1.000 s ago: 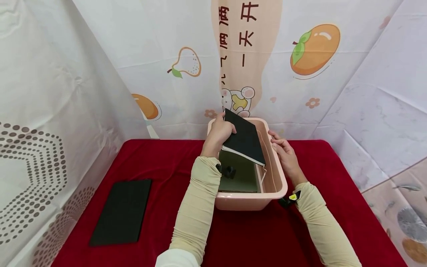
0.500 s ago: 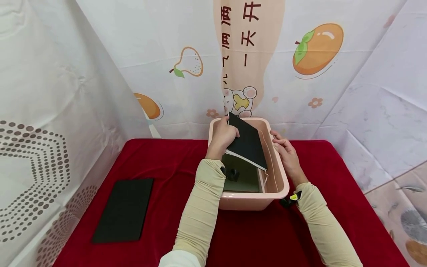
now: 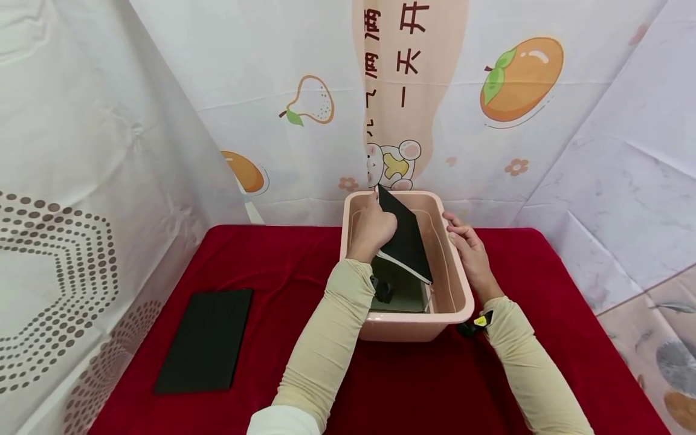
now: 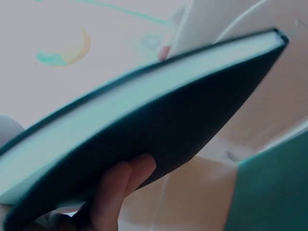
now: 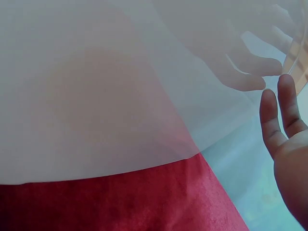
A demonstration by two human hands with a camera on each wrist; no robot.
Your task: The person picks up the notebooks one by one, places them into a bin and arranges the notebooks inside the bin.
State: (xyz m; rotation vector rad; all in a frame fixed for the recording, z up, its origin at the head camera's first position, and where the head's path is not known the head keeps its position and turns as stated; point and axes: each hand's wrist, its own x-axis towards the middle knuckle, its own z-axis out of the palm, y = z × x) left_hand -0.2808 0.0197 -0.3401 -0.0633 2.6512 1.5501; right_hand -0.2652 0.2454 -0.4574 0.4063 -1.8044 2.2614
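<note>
In the head view, my left hand (image 3: 374,228) grips a black hardcover notebook (image 3: 406,235) by its left edge, tilted inside the pink basin (image 3: 461,284). The left wrist view shows its white page edges, with fingers (image 4: 113,192) curled under the cover. Beneath it, a dark green flat item (image 3: 405,296) lies in the basin, partly hidden by the hand and the notebook. My right hand (image 3: 474,261) is at the basin's right rim. Its fingers (image 5: 269,113) look straight in the right wrist view, touching the glossy outer wall, which mirrors them.
A flat black notebook or board (image 3: 206,341) lies on the left part of the red cloth-covered table (image 3: 283,260). Printed curtains (image 3: 244,90) hang behind the table and along both sides. Basin walls rise around the held notebook.
My left hand has moved slightly right and rolled over, its thumb dropping from view. The notebook's near corner has sunk a little lower in the basin. My right hand stays at the rim.
</note>
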